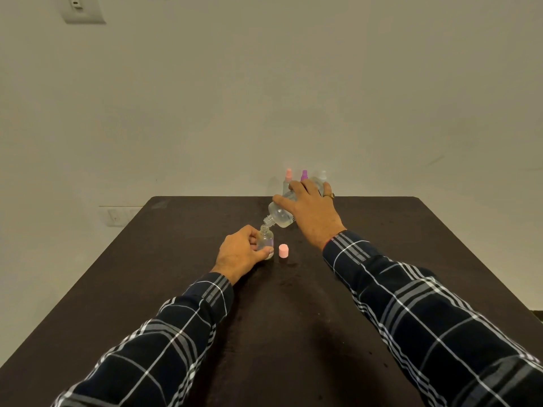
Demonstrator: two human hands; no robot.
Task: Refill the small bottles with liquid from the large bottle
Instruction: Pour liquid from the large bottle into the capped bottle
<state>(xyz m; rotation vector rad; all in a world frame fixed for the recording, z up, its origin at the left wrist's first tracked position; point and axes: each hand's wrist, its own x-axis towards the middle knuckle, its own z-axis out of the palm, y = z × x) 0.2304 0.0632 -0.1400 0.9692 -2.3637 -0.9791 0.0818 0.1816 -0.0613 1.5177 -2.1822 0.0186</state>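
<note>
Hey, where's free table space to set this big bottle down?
Bare table lies left of your left hand, and right of your right hand gripping the large bottle, toward the right edge. Between your sleeves is open too. Crowded: around the small bottle and pink cap, and the far edge where three capped bottles stand.

four small bottles (pixel 265 241) (pixel 288 179) (pixel 304 175) (pixel 323 175), one large bottle (pixel 280 214), one cap (pixel 283 250)

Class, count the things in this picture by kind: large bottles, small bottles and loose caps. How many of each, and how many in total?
Large bottle: 1
Small bottles: 4, one uncapped, and three at the back, pink-topped, purple-topped, white-topped
Loose pink cap: 1
Total: 6
</note>
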